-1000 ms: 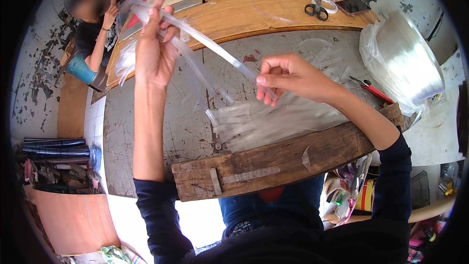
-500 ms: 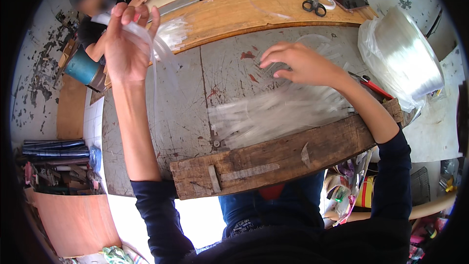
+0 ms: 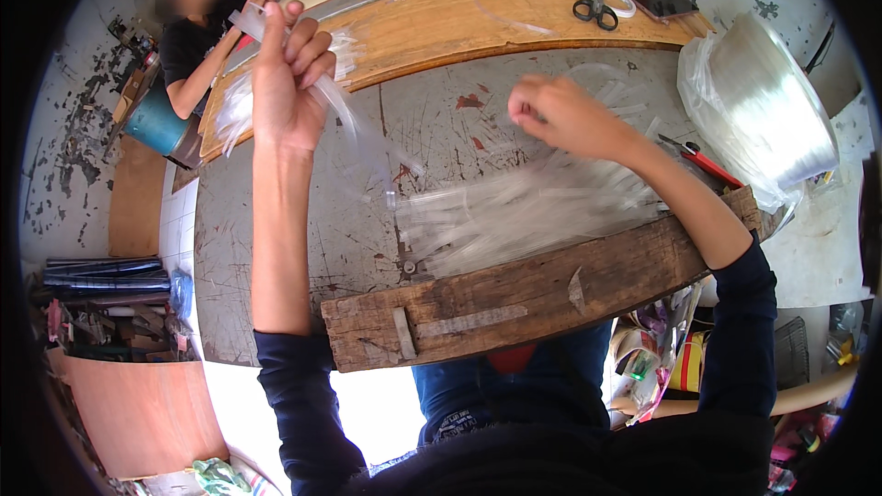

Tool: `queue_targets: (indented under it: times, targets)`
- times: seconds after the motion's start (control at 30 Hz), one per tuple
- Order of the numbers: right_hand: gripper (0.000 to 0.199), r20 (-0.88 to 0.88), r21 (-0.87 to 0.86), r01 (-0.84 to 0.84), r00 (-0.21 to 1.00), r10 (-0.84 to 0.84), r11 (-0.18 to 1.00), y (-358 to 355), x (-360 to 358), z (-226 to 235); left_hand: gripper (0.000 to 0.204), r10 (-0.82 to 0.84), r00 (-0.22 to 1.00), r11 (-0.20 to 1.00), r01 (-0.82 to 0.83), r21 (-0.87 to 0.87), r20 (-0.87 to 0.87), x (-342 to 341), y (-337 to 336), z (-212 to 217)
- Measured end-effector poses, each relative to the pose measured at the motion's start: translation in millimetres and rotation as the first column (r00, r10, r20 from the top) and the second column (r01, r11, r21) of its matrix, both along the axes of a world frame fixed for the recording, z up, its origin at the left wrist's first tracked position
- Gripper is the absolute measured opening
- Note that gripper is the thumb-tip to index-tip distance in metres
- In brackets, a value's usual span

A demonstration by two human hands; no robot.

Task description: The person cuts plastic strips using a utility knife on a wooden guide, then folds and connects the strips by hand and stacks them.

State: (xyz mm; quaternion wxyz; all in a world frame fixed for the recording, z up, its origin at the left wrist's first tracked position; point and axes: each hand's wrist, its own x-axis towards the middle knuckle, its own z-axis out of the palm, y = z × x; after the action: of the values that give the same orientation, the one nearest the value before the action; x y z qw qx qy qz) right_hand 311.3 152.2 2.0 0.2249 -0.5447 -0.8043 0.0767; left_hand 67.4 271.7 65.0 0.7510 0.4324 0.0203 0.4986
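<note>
1. A scratched grey bench (image 3: 303,220) is filling the view, with a rough wooden plank (image 3: 542,298) lying along its near edge.
2. The left hand (image 3: 287,73) is raised, fingers clenching a bundle of clear plastic strips (image 3: 335,96).
3. The right hand (image 3: 560,115) is hovering loosely curled over a pile of clear strips (image 3: 524,216) lying on the bench; what it pinches is blurred.
4. A roll of clear film (image 3: 763,101) is sitting at the right, scissors (image 3: 595,7) beyond.

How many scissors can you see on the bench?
1: black-handled scissors on the far wooden board, beside a tape roll. A red-handled tool near the film roll is partly hidden.
</note>
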Motion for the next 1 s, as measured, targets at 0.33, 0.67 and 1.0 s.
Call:
queue_targets:
  times: [0.33,0.67,1.0]
  targets:
    - [0.016,-0.626,-0.260,0.090,0.742,-0.239,0.962,-7.6,-10.3,23.9,0.027,0.197,0.871,0.979,-0.195,0.052,-0.450,37.5,-25.8,-26.3]
    - [0.015,-0.711,-0.093,0.087,0.691,-0.128,0.992,-14.9,-25.7,26.4,0.033,-0.131,0.860,0.957,-0.019,-0.288,-0.494,40.6,-31.0,-30.2]
    - [0.013,-0.669,-0.081,0.018,0.740,-0.068,0.997,-15.5,-27.8,26.0,0.031,0.226,0.796,0.950,-0.052,0.309,-0.562,42.5,-38.9,-23.0]
